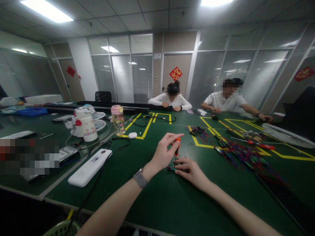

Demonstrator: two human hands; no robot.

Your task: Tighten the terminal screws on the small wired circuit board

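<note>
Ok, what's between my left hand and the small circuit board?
In the head view, the shaft of the orange-handled screwdriver runs from the left hand down toward the small circuit board, with the right hand close beside it.

Left grip (166,150) higher, curled, right grip (191,172) lower, loosely bent

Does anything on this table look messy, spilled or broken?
The heap of wired boards to the right of the right hand stands out: its red and blue wires lie tangled across the yellow tape. No spill shows; board damage can't be judged at this size.
</note>
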